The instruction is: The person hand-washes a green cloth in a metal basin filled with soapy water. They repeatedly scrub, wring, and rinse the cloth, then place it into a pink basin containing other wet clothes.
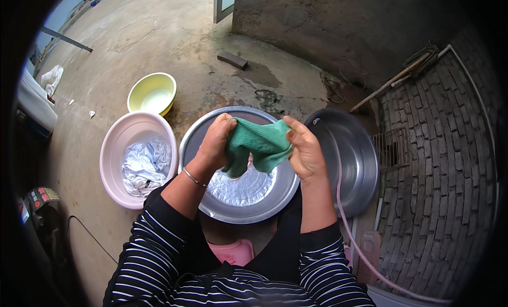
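Observation:
A green textured cloth (pixel 260 144) is held up between my two hands, above a wide metal basin (pixel 238 217) with water in it. My left hand (pixel 216 138) pinches the cloth's left edge between thumb and fingers; a silver bracelet (pixel 190 175) is on that wrist. On the cloth's right edge is my right hand (pixel 305 150), thumb and fingers gripping it. The cloth's lower part hangs in two lobes over the basin. Left of the metal basin, a pale pink basin (pixel 111 180) holds wet whitish clothes (pixel 147 166).
Behind the pink basin stands a yellow basin (pixel 168 86). At the right, a large grey metal tub (pixel 367 160) has a pink hose (pixel 339 188) in it. A brick (pixel 232 60) lies on the concrete. A pink washboard (pixel 369 255) and a brick surface (pixel 436 168) are at the right; something pink (pixel 238 251) is between my legs.

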Action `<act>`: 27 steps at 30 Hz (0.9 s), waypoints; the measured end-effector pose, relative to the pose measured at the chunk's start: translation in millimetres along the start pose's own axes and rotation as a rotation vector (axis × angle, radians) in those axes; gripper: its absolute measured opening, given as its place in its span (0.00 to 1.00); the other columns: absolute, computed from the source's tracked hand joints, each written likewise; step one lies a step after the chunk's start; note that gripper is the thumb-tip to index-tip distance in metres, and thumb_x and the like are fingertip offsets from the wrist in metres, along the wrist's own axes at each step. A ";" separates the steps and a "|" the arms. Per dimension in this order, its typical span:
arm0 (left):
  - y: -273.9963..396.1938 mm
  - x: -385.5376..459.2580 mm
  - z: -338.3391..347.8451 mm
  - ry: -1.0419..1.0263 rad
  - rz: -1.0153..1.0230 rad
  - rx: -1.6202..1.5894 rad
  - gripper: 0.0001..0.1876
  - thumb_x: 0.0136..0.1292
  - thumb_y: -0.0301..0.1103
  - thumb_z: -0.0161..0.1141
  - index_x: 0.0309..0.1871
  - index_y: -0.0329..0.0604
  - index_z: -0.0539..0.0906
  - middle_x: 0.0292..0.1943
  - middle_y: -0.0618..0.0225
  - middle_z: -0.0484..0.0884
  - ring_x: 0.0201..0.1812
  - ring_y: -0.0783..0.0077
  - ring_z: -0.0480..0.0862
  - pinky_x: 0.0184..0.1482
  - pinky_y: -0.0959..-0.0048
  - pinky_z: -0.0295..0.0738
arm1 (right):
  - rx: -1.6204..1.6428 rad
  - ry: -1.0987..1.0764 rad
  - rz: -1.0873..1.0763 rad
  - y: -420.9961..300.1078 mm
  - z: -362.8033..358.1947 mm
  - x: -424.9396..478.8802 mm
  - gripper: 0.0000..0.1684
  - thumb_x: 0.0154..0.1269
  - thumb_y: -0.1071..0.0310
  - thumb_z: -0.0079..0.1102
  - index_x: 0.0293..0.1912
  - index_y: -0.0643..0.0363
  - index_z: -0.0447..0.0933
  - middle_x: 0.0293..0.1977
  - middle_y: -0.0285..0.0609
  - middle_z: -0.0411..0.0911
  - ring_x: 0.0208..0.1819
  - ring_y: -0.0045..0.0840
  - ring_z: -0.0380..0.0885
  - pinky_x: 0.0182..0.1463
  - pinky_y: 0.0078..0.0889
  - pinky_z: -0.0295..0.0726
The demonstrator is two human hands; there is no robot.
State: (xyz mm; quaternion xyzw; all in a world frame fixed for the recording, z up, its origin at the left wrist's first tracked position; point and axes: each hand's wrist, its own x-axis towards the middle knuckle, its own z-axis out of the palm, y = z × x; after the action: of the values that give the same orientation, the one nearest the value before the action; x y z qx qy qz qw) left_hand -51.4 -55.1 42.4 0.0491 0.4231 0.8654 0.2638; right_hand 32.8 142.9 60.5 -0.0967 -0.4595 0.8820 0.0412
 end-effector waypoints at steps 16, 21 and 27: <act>2.4 -1.4 3.9 0.091 0.066 0.076 0.03 0.66 0.30 0.51 0.35 0.44 0.72 0.31 0.76 0.70 0.33 0.82 0.69 0.39 0.80 0.68 | -0.083 0.042 -0.033 17.1 1.7 1.6 0.15 0.74 0.59 0.50 0.45 0.62 0.70 0.38 0.39 0.77 0.41 0.21 0.77 0.48 0.26 0.77; -12.3 5.4 2.6 0.178 0.086 -0.058 0.04 0.68 0.30 0.50 0.36 0.43 0.71 0.30 0.73 0.69 0.32 0.80 0.70 0.38 0.75 0.71 | 0.039 0.126 -0.155 27.7 17.7 6.4 0.19 0.74 0.56 0.49 0.50 0.64 0.69 0.40 0.40 0.76 0.42 0.23 0.77 0.49 0.28 0.78; -41.9 10.6 -1.7 0.355 -0.049 -0.111 0.09 0.68 0.35 0.54 0.32 0.44 0.70 0.27 0.72 0.70 0.28 0.77 0.72 0.32 0.73 0.72 | -0.828 -0.064 -0.470 51.0 58.2 -14.5 0.16 0.65 0.59 0.63 0.47 0.59 0.76 0.40 0.44 0.80 0.39 0.29 0.80 0.45 0.30 0.78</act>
State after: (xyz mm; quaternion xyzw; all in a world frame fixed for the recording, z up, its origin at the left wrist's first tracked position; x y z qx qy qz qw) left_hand -43.7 -30.1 8.0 -0.1292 0.4157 0.8759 0.2081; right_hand 35.7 64.6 53.2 0.0287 -0.7828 0.5940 0.1835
